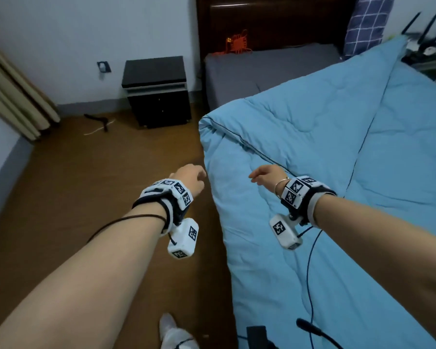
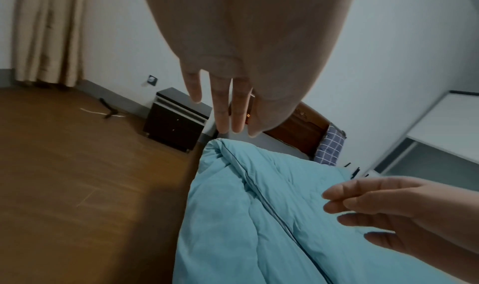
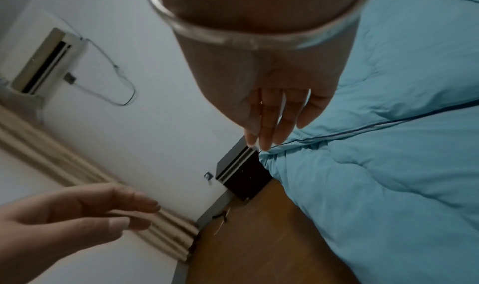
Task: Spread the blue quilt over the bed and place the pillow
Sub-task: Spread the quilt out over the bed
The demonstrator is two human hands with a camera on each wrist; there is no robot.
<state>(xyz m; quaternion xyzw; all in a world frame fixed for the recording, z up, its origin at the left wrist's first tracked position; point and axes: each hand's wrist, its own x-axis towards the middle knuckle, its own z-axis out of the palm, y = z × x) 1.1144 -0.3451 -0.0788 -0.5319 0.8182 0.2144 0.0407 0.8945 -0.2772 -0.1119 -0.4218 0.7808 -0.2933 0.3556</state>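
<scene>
Both hands empty, fingers loose & straight: left hand (image 1: pixel 189 178) off bed's (image 1: pixel 267 69) side edge, right hand (image 1: pixel 268 176) above blue quilt (image 1: pixel 312 152). Only head view shows bare mattress at headboard end; right wrist view alone shows wall AC (image 3: pixel 44 61).

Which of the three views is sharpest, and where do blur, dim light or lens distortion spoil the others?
Head view: sharpest, dim and bluish, walls bowed by the wide lens; quilt seams clear. Left wrist view: left hand looms large and soft, floor smeared. Right wrist view: bangle and right hand blurred, horizon tilted.
</scene>
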